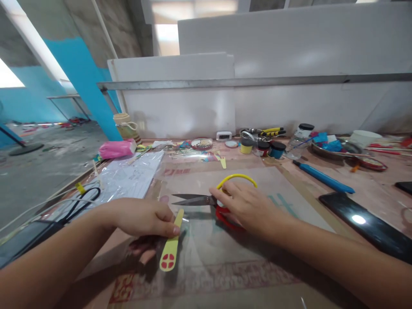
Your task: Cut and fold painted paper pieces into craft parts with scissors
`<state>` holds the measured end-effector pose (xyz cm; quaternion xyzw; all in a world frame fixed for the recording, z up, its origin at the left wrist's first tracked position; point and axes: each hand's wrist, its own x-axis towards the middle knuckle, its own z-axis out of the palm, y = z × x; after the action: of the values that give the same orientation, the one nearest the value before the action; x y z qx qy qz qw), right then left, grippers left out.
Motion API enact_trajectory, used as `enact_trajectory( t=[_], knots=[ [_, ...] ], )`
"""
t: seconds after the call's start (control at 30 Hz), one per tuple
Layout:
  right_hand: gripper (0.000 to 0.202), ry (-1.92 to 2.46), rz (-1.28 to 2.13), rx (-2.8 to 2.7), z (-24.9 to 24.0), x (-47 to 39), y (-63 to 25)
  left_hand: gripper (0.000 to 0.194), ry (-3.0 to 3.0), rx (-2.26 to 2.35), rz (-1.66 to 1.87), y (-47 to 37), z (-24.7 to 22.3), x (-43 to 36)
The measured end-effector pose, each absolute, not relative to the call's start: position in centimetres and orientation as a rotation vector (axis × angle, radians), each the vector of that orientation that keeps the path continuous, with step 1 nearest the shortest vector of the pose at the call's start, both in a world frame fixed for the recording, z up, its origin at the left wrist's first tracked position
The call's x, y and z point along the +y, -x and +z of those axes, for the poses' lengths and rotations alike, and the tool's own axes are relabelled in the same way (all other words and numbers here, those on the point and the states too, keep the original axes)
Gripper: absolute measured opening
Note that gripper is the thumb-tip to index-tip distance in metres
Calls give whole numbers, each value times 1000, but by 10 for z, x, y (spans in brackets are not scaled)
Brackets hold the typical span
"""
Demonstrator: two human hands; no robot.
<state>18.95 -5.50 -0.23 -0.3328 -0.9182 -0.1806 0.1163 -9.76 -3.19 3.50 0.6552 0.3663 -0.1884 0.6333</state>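
Note:
Between the thumb and fingers of my left hand (154, 219) is a flat yellow strip (172, 247), its wide rounded end toward me with a red four-part pattern on it. My right hand (246, 208) has its fingers on a pair of scissors (193, 200) with one yellow and one red handle. The blades point left, slightly parted, just beyond the strip's narrow tip and apart from it. Beneath both hands lies a clear plastic sheet (206, 257) over printed cardboard. Part of the handles is hidden by my right hand.
Paint jars (262, 148), a clear bottle (299, 141) and a metal dish (334, 150) stand along the back. A blue cutter knife (325, 177) and a black phone (363, 221) lie at right. A plastic-covered paper (131, 176) and cables (80, 199) are at left.

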Motion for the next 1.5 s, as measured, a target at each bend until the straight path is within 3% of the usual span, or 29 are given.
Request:
enact_trajectory(
  t=[0.4,0.8,1.17,1.3,1.5],
  knots=[
    [37,969,-257,-2769,3,-63,-189,52,-1595,856,-411,141,38,-4],
    [39,1180,-511,-2801,11,-73,-162,52,-1480,695,-398,144,36,5],
    [55,1324,-401,-2883,9,-72,-134,54,-1454,665,-279,152,30,11],
    [76,1362,-326,-2828,5,-69,-135,57,-1443,642,-245,144,31,8],
    [53,1318,-531,-2809,0,-70,-129,50,-1436,655,-305,127,26,-4]
  ],
)
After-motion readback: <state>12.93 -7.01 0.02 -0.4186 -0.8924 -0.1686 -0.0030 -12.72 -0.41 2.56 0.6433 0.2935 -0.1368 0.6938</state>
